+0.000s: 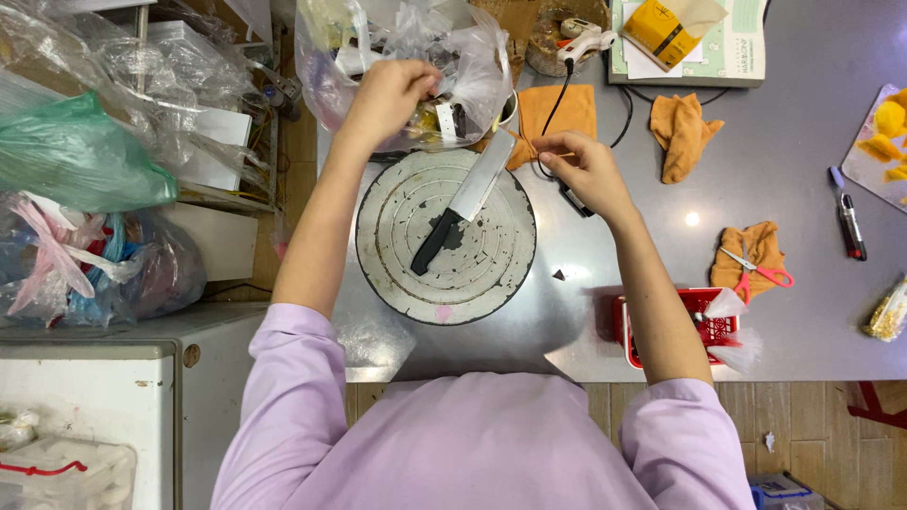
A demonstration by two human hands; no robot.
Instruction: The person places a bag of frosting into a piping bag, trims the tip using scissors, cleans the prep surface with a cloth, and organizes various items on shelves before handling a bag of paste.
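My left hand (389, 94) reaches into a clear plastic bag (472, 66) at the back of the steel table, fingers closed on something inside that I cannot make out. My right hand (578, 168) hovers just right of a round white turntable (397, 255), fingers pinched on a thin stick-like object. A big kitchen knife (468, 198) with a black handle lies diagonally across the turntable, its blade pointing toward the bag.
Orange cloths (682, 132) lie on the table (775, 189), one under red-handled scissors (761, 274). A red basket (704, 326) sits at the front edge. A glue gun (586, 40), a marker (850, 225) and a board with yellow pieces (883, 142) stand farther right. Bags crowd the left shelf.
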